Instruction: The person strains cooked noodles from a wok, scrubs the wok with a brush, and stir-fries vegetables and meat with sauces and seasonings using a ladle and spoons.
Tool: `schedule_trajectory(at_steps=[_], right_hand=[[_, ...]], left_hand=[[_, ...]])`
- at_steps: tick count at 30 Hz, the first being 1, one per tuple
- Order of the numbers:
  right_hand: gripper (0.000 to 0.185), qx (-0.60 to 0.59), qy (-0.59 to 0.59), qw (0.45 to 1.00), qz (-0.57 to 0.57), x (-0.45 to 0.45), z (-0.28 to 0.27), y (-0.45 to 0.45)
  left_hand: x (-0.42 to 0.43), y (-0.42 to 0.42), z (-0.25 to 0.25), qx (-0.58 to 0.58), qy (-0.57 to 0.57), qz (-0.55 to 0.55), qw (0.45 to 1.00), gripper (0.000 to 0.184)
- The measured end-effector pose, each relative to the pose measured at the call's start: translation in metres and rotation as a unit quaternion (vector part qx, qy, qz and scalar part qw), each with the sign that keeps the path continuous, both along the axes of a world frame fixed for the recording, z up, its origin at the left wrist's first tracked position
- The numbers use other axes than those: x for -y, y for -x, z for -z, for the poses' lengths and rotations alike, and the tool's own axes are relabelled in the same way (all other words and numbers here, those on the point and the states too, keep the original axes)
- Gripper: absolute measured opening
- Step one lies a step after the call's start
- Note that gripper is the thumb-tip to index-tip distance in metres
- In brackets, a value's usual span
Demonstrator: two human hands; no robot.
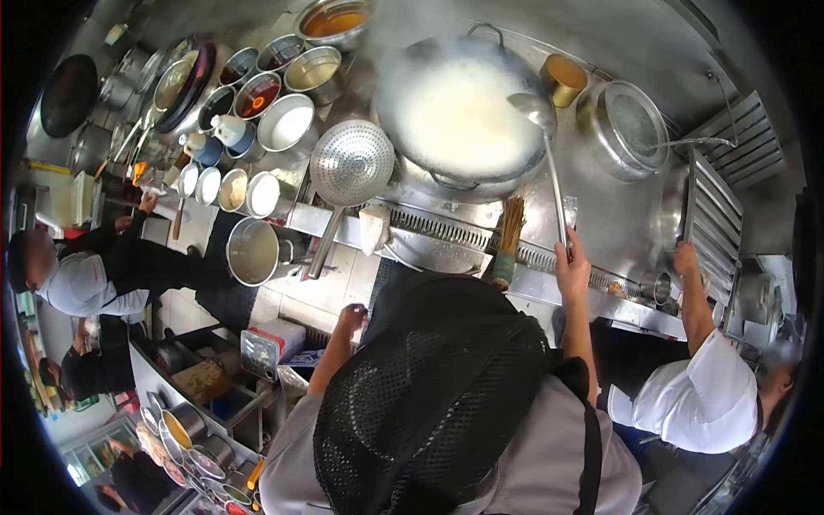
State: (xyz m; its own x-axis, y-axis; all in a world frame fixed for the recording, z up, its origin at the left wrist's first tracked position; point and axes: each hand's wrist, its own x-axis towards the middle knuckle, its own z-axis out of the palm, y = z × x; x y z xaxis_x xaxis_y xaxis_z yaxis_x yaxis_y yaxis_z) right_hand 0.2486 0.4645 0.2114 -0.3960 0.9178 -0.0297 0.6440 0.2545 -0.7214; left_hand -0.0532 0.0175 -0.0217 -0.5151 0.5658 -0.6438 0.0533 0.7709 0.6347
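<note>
One long-handled steel ladle (554, 176): bowl away, over big dark round wok (393, 112); handle back toward wearer.
Right fingers (563, 254): around handle.
Left fingers (357, 311): cannot tell.
Wok: steaming milky-white liquid (463, 107).

The head view looks forward and steeply down from above and just behind the wearer's dark mesh cap (429, 386), which looms close at bottom center. Its very wide, curved field darkens at the corners. The steaming wok (463, 112) sits farther off at top center, while a co-worker (704, 390) at lower right and the people at far left appear tipped sideways.
</note>
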Motion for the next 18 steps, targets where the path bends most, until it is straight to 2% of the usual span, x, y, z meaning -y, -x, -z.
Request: schedule_trajectory(at_steps=[1, 3, 5, 9, 10, 11, 13, 14, 15, 17, 18], right_hand=[[0.047, -0.023, -0.002, 0.999, 0.032, 0.008, 0.002, -0.001], [0.047, -0.039, -0.037, 0.998, 0.038, 0.013, 0.024, -0.011], [0.047, -0.001, -0.094, 0.992, 0.085, 0.017, 0.034, -0.018], [0.047, 0.009, -0.099, 0.986, 0.133, 0.026, 0.056, -0.034], [0.046, 0.016, -0.055, 0.987, 0.15, 0.033, 0.056, -0.035], [0.046, 0.052, -0.084, 0.986, 0.136, 0.028, 0.087, -0.05], [0.046, 0.034, -0.103, 0.986, 0.123, 0.04, 0.099, -0.054], [0.046, 0.055, -0.095, 0.986, 0.127, 0.047, 0.099, -0.052], [0.047, 0.076, -0.085, 0.985, 0.131, 0.052, 0.101, -0.051], [0.045, 0.054, -0.101, 0.986, 0.121, 0.055, 0.112, -0.052], [0.045, 0.063, -0.075, 0.987, 0.127, 0.058, 0.106, -0.048]], left_hand=[[-0.005, 0.009, 0.009, 0.099, 0.022, -0.117, 0.988, 0.015], [-0.022, 0.017, -0.004, 0.12, 0.031, -0.199, 0.972, 0.015], [-0.034, 0.03, -0.017, 0.104, 0.025, -0.18, 0.978, 0.016], [-0.05, 0.043, -0.022, 0.076, -0.002, -0.171, 0.982, 0.019], [-0.051, 0.046, -0.021, 0.076, 0.008, -0.152, 0.985, 0.024], [-0.053, 0.046, -0.02, 0.08, 0.007, -0.141, 0.987, 0.024], [-0.053, 0.043, -0.013, 0.058, 0.016, -0.128, 0.99, 0.028], [-0.043, 0.052, 0.016, 0.001, 0.007, -0.012, 1.0, 0.03], [-0.045, 0.046, 0.016, 0.008, 0.006, 0.008, 1.0, 0.03], [-0.054, 0.037, 0.003, -0.271, -0.069, 0.014, 0.96, 0.032], [-0.063, 0.035, -0.005, -0.28, -0.089, -0.02, 0.956, 0.032]])
